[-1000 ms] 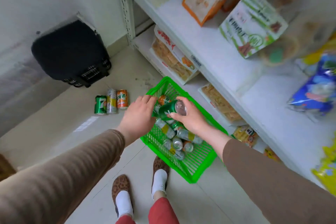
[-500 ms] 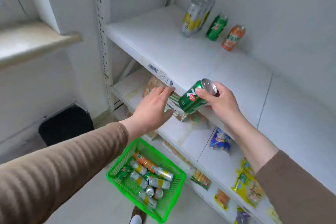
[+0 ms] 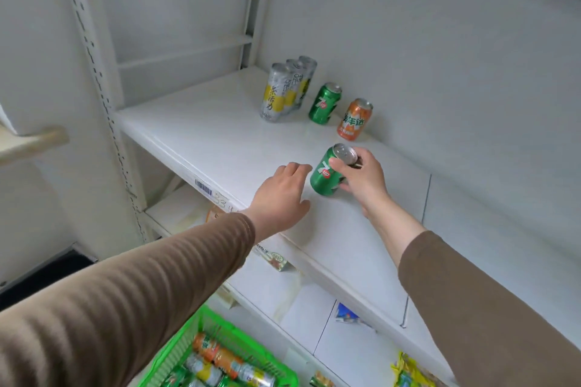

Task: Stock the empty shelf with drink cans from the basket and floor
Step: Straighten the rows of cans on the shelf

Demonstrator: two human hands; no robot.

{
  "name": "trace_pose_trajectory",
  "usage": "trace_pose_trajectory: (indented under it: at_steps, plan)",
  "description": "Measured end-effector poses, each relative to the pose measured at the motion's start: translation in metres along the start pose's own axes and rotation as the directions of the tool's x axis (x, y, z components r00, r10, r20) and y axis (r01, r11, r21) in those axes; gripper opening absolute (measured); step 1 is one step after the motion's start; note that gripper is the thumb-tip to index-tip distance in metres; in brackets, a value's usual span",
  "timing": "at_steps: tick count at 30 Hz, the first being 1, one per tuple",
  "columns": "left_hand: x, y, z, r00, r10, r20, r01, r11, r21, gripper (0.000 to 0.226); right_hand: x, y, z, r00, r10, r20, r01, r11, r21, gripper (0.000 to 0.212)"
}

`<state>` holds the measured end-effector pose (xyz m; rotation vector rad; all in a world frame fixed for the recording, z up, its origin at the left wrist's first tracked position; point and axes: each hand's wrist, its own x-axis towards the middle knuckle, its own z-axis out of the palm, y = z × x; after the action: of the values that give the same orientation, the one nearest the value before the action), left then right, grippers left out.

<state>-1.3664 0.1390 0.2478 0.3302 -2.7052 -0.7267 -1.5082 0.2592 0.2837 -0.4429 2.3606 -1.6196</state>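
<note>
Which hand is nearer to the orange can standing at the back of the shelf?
Right. The right hand, gripping a green can, is just in front of the orange can. The left hand is open, further left and nearer the shelf's front edge.

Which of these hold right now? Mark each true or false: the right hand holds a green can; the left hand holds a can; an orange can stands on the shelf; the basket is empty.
1. The right hand holds a green can. True.
2. The left hand holds a can. False: it is open and holds nothing.
3. An orange can stands upright on the shelf. True.
4. The green basket is empty. False: cans lie in it.
</note>
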Motion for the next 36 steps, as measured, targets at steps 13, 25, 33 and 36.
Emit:
trace_pose_trajectory:
  at_steps: [13, 25, 33, 36]
  plan:
    - [0.059, -0.051, 0.003, 0.996, -0.060, 0.059, 0.061, 0.998, -0.022, 0.070, 0.046, 0.046, 0.075, 0.980, -0.045, -0.196, 0.029, 0.996, -0.085, 0.086]
    - [0.111, -0.096, -0.007, 0.995, -0.018, 0.095, 0.020, 1.000, -0.019, 0.069, 0.124, 0.020, 0.128, 0.929, -0.051, -0.366, -0.042, 0.970, -0.239, 0.061]
    - [0.139, -0.114, -0.009, 0.991, 0.037, 0.130, -0.036, 0.999, -0.011, 0.071, 0.170, -0.001, 0.136, 0.915, 0.041, -0.400, -0.161, 0.949, -0.271, 0.086]
    - [0.144, -0.119, -0.009, 0.990, 0.039, 0.134, -0.037, 0.999, -0.019, 0.070, 0.175, -0.001, 0.135, 0.918, 0.064, -0.391, -0.179, 0.947, -0.265, 0.090]
